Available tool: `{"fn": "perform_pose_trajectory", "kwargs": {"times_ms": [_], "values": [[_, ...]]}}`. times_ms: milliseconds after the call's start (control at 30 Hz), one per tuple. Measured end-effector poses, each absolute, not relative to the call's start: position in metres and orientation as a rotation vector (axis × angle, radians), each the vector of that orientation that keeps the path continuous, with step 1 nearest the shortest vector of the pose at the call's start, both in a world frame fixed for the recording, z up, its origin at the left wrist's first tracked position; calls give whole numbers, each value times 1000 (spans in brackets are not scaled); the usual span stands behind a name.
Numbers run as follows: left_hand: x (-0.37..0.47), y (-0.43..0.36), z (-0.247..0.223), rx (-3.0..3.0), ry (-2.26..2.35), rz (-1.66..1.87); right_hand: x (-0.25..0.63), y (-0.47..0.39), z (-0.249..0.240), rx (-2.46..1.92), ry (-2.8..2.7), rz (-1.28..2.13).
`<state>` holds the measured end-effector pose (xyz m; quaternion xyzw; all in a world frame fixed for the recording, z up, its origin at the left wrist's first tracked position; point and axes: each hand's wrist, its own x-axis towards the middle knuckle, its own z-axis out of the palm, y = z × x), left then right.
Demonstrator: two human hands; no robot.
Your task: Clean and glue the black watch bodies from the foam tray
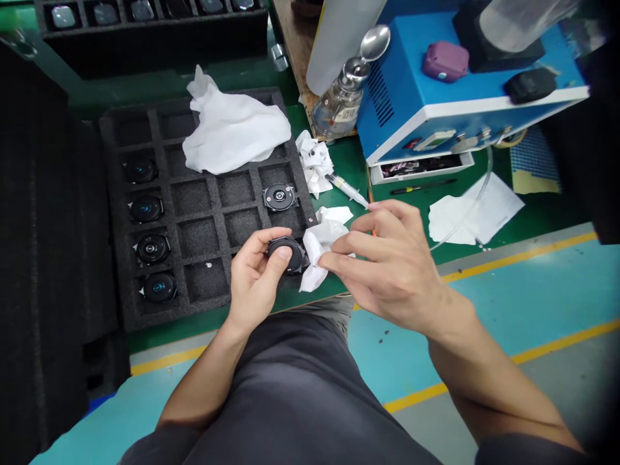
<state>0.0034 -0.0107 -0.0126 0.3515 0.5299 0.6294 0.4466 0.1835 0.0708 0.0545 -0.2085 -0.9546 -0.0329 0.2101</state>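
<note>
My left hand (259, 274) is closed around a round black watch body (287, 254), thumb across its face. Beside it, my right hand (392, 258) has its fingers bent and pressed on a crumpled white wipe (317, 248) that reaches the watch's edge. A thin orange stick (373, 224) shows by the right fingers; whether they grip it is unclear. Just beyond these fingers lies a syringe (349, 191), near a crumpled tissue (314, 161). The black foam tray (196, 236) holds several watch bodies, including one back-up watch (279, 197) at right, and a white cloth (237, 129).
A blue machine (402, 71) stands at the back right, with a purple case (445, 61) on top and a clear tube (477, 194) in front. Left of it is a glass bottle (339, 106) with a metal cap. Another foam tray (155, 48) is at the far left.
</note>
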Motion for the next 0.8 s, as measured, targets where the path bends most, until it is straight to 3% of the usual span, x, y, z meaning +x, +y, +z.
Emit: {"fn": "perform_pose_trajectory", "kwargs": {"times_ms": [800], "values": [[6,-10,-1,861,1292,1511,173,70,51,-634,-2539,-217]]}}
